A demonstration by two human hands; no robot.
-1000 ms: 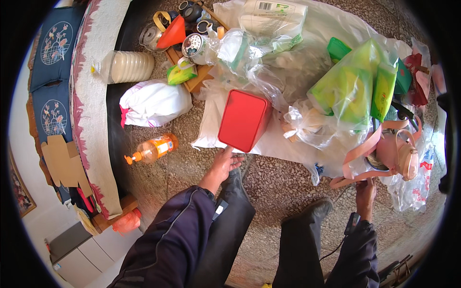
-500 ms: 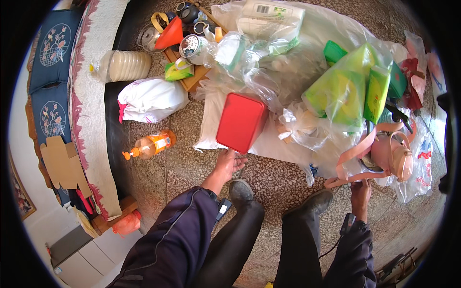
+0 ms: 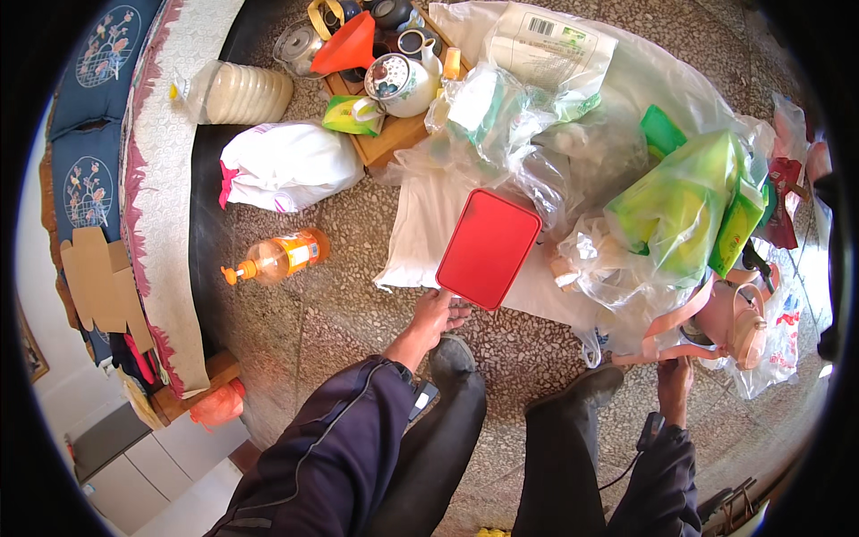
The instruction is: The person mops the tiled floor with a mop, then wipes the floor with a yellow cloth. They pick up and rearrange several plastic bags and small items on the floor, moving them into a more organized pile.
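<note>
A red box [image 3: 489, 249] with rounded corners stands on a white cloth [image 3: 407, 255] in the middle. My left hand [image 3: 438, 315] is at the box's near left corner, a fingertip against its edge; the other fingers are apart. Further right lies a pink bag [image 3: 735, 322] with a long pink strap [image 3: 676, 319]. Where the strap runs closest to me, my right hand [image 3: 676, 383] is closed on it, the fingertips partly hidden. Crumpled clear plastic bags and a clear bag of green-yellow packs [image 3: 676, 210] lie between the box and the pink bag.
An orange pump bottle [image 3: 277, 257], a tied white bag [image 3: 288, 167] and a ribbed jug [image 3: 240, 93] stand at left. Behind are a patterned teapot [image 3: 400, 85], an orange-red funnel [image 3: 347, 45] and a wrapped white pack [image 3: 548, 49]. My boots are on the speckled floor [image 3: 349, 331].
The view has shifted, so most things appear further right. The red box also sits further right relative to my left hand, with less of its side showing. My right hand stays at the strap.
</note>
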